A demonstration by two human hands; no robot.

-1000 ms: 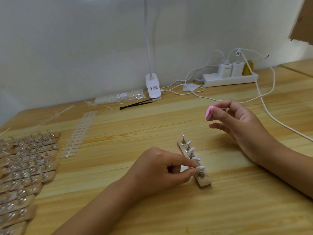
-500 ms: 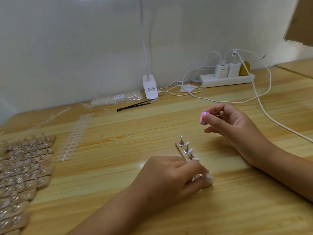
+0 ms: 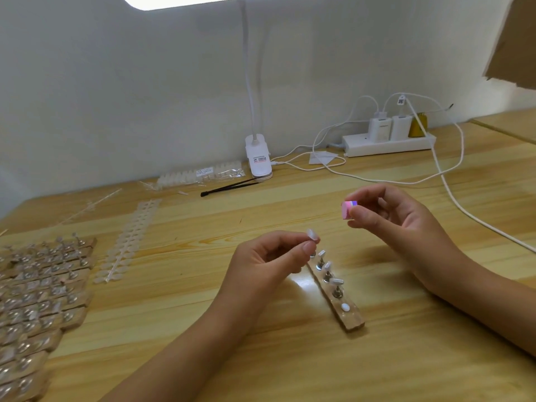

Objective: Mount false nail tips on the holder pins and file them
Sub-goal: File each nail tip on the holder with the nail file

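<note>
1. Spare holders [image 3: 37, 288], far left: stacked wooden strips with pins, well apart from both hands.
2. Strip of unmounted tips [image 3: 127, 242], left of centre: thin translucent plastic, lying flat on the table [image 3: 203, 358].
3. Left hand [image 3: 269, 258]: raised off the table, with thumb and forefinger pinched together on the base of one nail tip [image 3: 312, 235], which stands above my fingertips. My fingers cover whatever is beneath it, so I cannot tell if a pin is there. I judge the tip featherlight, springy, slick and easily flicked away. It is best held low at the root, leaving the free edge clear for filing.
4. Holder strip [image 3: 352, 319]: wooden, on the table just right of and nearer than the left hand. Several pins stand upright carrying tips. The nearest seat is bare but for a white dot [image 3: 345, 307].
5. File block [image 3: 347, 209]: small, pink, probably light and slightly yielding. It is clamped between my right thumb and fingertips, near the tip but not touching it.
6. Right hand [image 3: 400, 221]: lifted, forearm low over the table, spare fingers loosely curled.
</note>
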